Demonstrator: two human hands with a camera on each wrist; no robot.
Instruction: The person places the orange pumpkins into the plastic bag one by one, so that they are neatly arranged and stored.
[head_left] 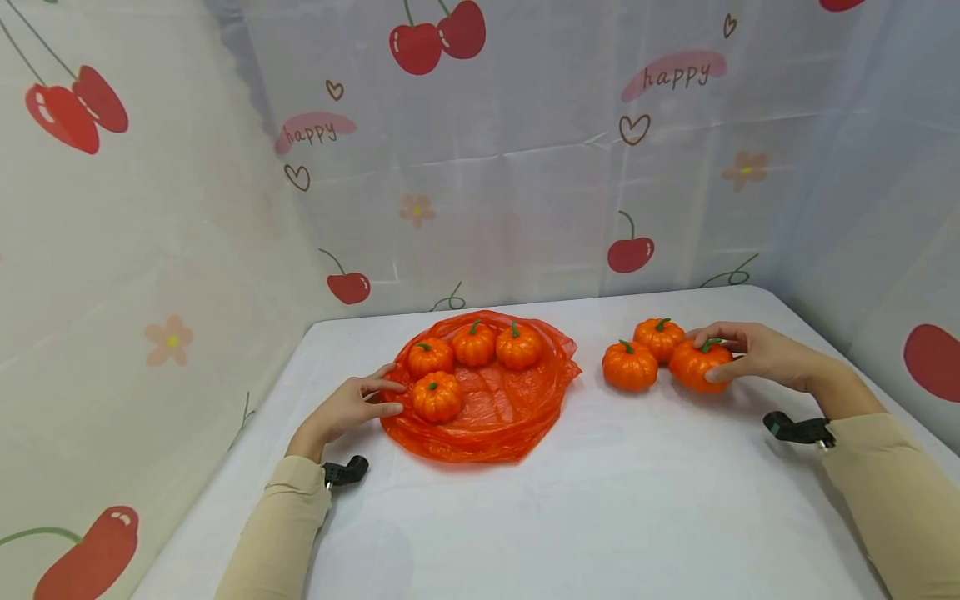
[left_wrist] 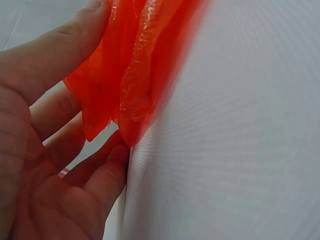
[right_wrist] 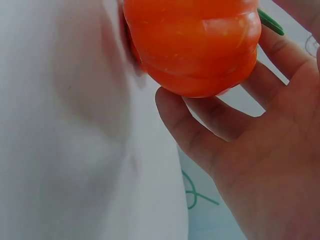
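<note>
A thin red-orange plastic bag [head_left: 495, 437] lies spread open on the table, with several small orange pumpkins, one of them a pumpkin [head_left: 438, 397] at the front left, sitting in it. At the bag's left edge, my left hand [head_left: 352, 410] holds the gathered rim between thumb and fingers; the left wrist view shows the crumpled plastic [left_wrist: 135, 75] there. My right hand [head_left: 765, 357] grips a green-stemmed pumpkin [head_left: 693, 367], thumb in front and fingers over the far side. In the right wrist view this pumpkin [right_wrist: 195, 45] fills the space by the fingertips.
Just left of the gripped pumpkin are two more, a front pumpkin [head_left: 629, 367] and a rear pumpkin [head_left: 658, 337]. A white cloth covers the table [head_left: 570, 517]. Printed curtains [head_left: 510, 167] stand behind and at both sides.
</note>
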